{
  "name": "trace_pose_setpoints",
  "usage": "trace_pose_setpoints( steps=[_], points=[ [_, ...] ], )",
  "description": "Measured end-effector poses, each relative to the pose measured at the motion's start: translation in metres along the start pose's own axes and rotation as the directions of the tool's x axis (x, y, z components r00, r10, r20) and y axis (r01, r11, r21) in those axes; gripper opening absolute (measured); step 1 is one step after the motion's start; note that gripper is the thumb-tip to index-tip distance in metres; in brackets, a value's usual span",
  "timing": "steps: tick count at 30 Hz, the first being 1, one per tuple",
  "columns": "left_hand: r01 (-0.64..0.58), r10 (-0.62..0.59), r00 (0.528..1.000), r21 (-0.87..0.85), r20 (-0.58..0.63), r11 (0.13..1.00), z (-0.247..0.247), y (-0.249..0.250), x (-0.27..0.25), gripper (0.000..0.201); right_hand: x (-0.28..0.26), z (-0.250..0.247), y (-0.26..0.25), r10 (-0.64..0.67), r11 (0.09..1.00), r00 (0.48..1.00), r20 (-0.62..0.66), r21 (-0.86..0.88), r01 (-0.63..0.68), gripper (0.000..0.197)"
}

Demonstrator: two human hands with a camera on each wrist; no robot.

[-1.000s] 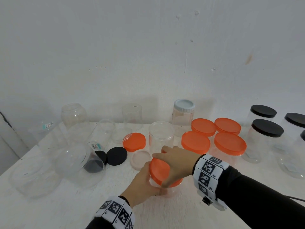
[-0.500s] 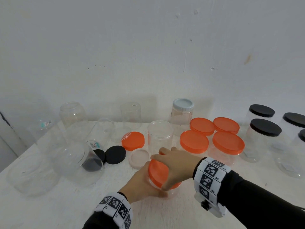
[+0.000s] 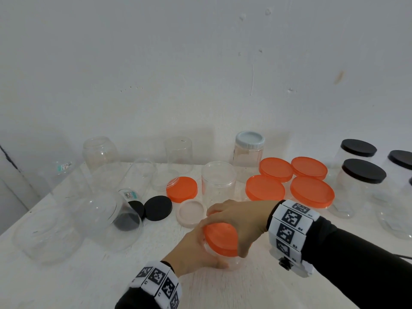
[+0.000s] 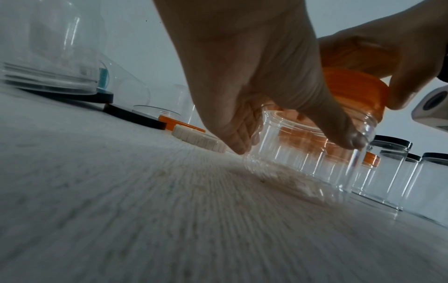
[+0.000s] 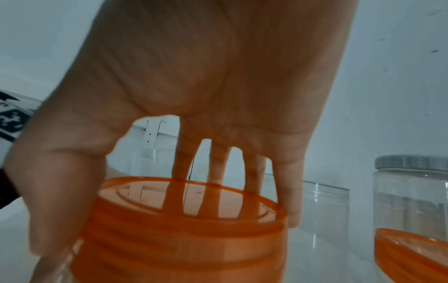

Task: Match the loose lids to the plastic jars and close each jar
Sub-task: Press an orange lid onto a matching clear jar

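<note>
A small clear jar (image 3: 231, 262) stands tilted near the table's front, and my left hand (image 3: 194, 250) grips its body from the left. An orange lid (image 3: 220, 239) sits on its mouth. My right hand (image 3: 236, 221) reaches over from the right, thumb and fingers curled round the rim of that lid. The left wrist view shows the jar (image 4: 303, 159) under the lid (image 4: 358, 92). The right wrist view shows the lid (image 5: 184, 229) below my palm. Loose on the table lie another orange lid (image 3: 182, 189), a black lid (image 3: 157, 208) and a pale lid (image 3: 191, 212).
An open clear jar (image 3: 218, 181) stands just behind my hands. Orange-lidded jars (image 3: 312, 195) and black-lidded jars (image 3: 363, 175) stand at the right, and a pale-blue-lidded jar (image 3: 249, 150) by the wall. Several open clear jars, some lying down (image 3: 107, 219), fill the left.
My right hand has turned a little round the orange lid, and the jar and lid have tipped slightly more toward the left. My left hand keeps its hold on the jar.
</note>
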State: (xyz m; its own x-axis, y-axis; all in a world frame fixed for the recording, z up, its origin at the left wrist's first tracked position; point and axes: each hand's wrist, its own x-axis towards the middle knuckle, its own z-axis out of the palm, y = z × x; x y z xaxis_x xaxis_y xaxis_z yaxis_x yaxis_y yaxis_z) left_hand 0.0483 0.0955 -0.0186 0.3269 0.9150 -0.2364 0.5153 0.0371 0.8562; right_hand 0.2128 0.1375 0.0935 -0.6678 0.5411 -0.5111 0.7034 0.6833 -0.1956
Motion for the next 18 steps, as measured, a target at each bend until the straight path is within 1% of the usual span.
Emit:
trace_pose_setpoints(
  steps=[3, 5, 8, 9, 12, 13, 16, 18],
  points=[
    [-0.011, 0.011, 1.000, 0.002, 0.000, 1.000, 0.000, 0.000, 0.000, 0.103, -0.001, 0.002, 0.001, 0.011, 1.000, 1.000, -0.008, -0.008, -0.011, 0.096],
    [-0.019, 0.019, 1.000, 0.010, 0.004, 1.000, 0.001, 0.002, -0.001, 0.103, 0.000, 0.004, 0.001, 0.039, 0.999, 0.999, -0.018, -0.004, -0.039, 0.096],
    [-0.026, 0.026, 0.999, -0.011, 0.019, 1.000, 0.001, 0.004, -0.002, 0.099, -0.001, 0.006, 0.000, 0.084, 0.996, 0.996, -0.029, 0.024, -0.083, 0.097],
    [-0.027, 0.027, 0.999, -0.005, 0.020, 1.000, 0.002, 0.004, -0.002, 0.101, -0.001, 0.006, 0.000, 0.101, 0.995, 0.994, -0.033, 0.028, -0.100, 0.098],
    [-0.020, 0.020, 1.000, -0.014, 0.010, 1.000, 0.003, 0.003, -0.002, 0.115, 0.001, 0.009, -0.001, 0.165, 0.986, 0.985, -0.058, 0.012, -0.164, 0.102],
    [-0.020, 0.020, 1.000, -0.027, 0.010, 0.999, 0.003, 0.003, -0.002, 0.116, 0.002, 0.011, -0.003, 0.194, 0.981, 0.978, -0.072, 0.013, -0.194, 0.103],
    [-0.017, 0.017, 1.000, -0.025, 0.007, 1.000, 0.004, 0.003, -0.002, 0.107, 0.004, 0.015, -0.008, 0.288, 0.957, 0.951, -0.107, 0.053, -0.284, 0.105],
    [-0.015, 0.014, 1.000, -0.014, -0.007, 1.000, 0.006, 0.003, -0.001, 0.107, 0.003, 0.013, -0.011, 0.304, 0.951, 0.949, -0.076, 0.072, -0.299, 0.106]
  ],
)
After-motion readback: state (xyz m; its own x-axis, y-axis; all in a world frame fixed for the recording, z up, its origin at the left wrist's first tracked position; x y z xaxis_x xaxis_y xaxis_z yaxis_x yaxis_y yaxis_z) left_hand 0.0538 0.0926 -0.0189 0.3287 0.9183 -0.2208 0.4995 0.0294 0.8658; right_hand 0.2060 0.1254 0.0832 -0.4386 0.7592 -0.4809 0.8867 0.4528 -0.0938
